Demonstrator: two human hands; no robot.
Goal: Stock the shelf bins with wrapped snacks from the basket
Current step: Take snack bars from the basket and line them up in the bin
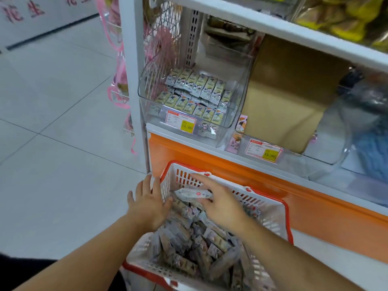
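Observation:
A white basket with an orange rim [288, 219] stands on the floor against the shelf, full of small wrapped snacks [189, 246]. My left hand [149, 203] lies with spread, straight fingers at the basket's left rim, its thumb reaching in over the snacks. My right hand [220, 203] is inside the basket's far end and grips a pale wrapped packet [192, 194] between thumb and fingers, just above the pile. Up on the shelf, a clear bin [144, 106] holds tidy rows of the same snacks [199, 91] behind a 15.80 price tag [182, 123].
To the right sits a second clear bin with a price tag [264, 151], a cardboard box [283, 95] behind it, then a bin of blue packets [369, 158]. The orange shelf base [231, 162] runs behind the basket. Pink bags [119, 66] hang at the shelf's end; tiled floor lies left.

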